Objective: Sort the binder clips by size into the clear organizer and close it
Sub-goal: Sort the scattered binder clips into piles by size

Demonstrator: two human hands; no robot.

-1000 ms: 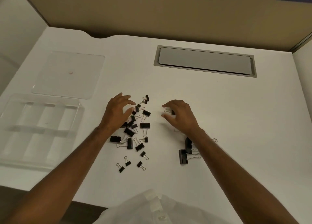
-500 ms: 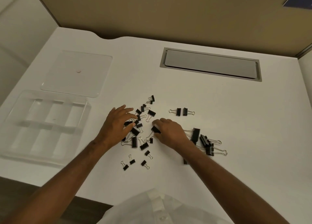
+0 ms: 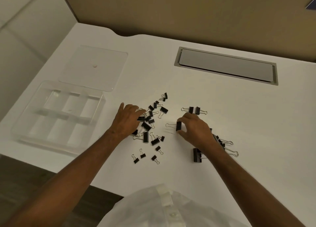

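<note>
A: How is the right hand (image 3: 196, 129) seen?

B: Its fingers are curled, and a medium black binder clip with silver wire handles (image 3: 178, 126) is pinched between thumb and fingertips, just above the white desk surface (image 3: 239, 117). The clip's handle is pointed toward the left hand.

A: And the left hand (image 3: 127, 122)?

B: It is laid palm down with fingers spread loosely, and the fingertips are rested on the scattered heap of small and medium black binder clips (image 3: 150, 122). Nothing is gripped by it.

A: What lies further out?

B: A pair of medium black clips (image 3: 195, 110) is set just beyond the right hand. A cluster of large black clips (image 3: 220, 141) is partly hidden under the right wrist and forearm. A few tiny clips (image 3: 145, 155) are strewn nearer the body.

A: What is held in the containers?

B: The clear plastic organizer tray with divided compartments (image 3: 22, 129) is placed at the left edge of the desk, well apart from the clips; no clip is seen in any compartment. Its flat clear lid (image 3: 106, 69) is laid just behind it, off the tray.

A: Can any writing be read?

B: None can be made out. A grey rectangular cable hatch (image 3: 225, 66) is set into the desk beyond the hands.
</note>
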